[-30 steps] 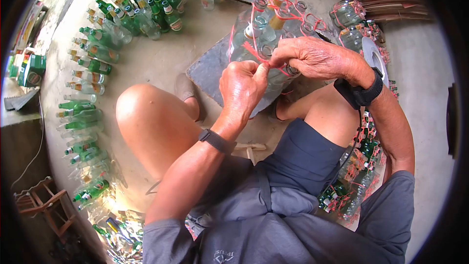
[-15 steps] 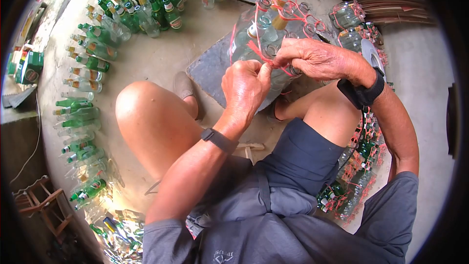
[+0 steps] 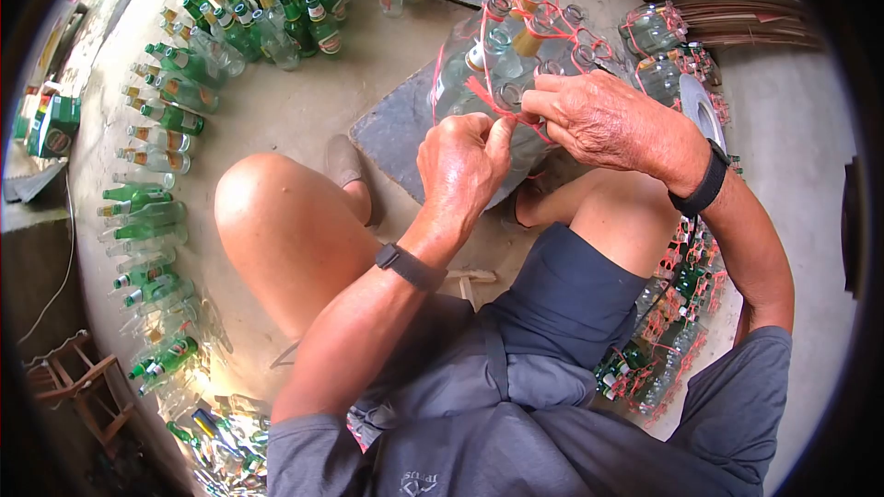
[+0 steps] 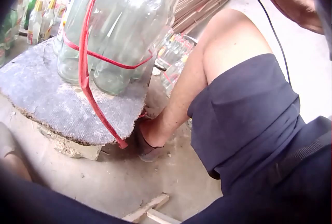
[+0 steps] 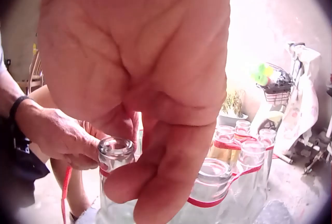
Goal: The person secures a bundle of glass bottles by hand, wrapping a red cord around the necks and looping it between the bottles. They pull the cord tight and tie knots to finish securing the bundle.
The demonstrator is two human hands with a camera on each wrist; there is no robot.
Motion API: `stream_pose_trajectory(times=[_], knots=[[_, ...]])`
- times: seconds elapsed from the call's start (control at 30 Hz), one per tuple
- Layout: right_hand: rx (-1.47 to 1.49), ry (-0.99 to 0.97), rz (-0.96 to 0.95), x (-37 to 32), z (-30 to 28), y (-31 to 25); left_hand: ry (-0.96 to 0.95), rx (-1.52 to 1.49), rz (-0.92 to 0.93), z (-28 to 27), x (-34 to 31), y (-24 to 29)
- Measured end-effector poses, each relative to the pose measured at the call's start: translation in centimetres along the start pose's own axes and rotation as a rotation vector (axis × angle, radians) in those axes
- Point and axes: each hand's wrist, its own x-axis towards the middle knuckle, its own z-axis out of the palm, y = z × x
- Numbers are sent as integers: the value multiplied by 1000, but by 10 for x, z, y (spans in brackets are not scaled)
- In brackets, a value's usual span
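Observation:
A bundle of clear glass bottles [image 3: 502,64], looped at the necks with red plastic string [image 3: 488,97], stands on a grey slab [image 3: 396,133]. My left hand [image 3: 460,161] pinches the string by the nearest bottle neck, and a loose red tail [image 4: 88,89] hangs past the slab's edge in the left wrist view. Opposite it, my right hand [image 3: 612,124] has its fingers curled at the same knot, holding the string close to a bottle mouth [image 5: 116,149]. In the right wrist view the palm hides most of that grip. A second red band [image 4: 111,63] circles the bottles lower down.
Rows of green and clear bottles [image 3: 166,120] curve along the left, with denser groups at the back. Tied bundles [image 3: 658,28] stand at the right. My knees [image 3: 276,212] flank the slab. A wooden frame [image 3: 87,387] lies at lower left, and long brown strips [image 3: 727,0] at far right.
My right hand has turned at the wrist and shifted slightly right and down, its back now more toward the head camera. The left hand stays nearly still at the knot.

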Motion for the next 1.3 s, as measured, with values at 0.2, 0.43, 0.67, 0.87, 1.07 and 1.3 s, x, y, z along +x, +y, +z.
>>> stream_pose_trajectory(times=[0.2,0.43,0.67,0.87,1.07,1.3], knots=[[-174,-40,8,4,-11,-4,21,-15,64,2,0,-5],[-270,-66,-72,9,-24,-1,-57,-40,-9,-4,-1,1],[-202,-1,-146,9,-29,12,-120,-14,-17,-10,0,5],[236,116,-128,-1,-21,28,-136,-20,5,-7,-2,6],[521,120,-8,-9,-2,35,-156,-35,36,-1,-2,1],[211,176,39,-11,-17,28,-165,-133,36,5,-4,0]])
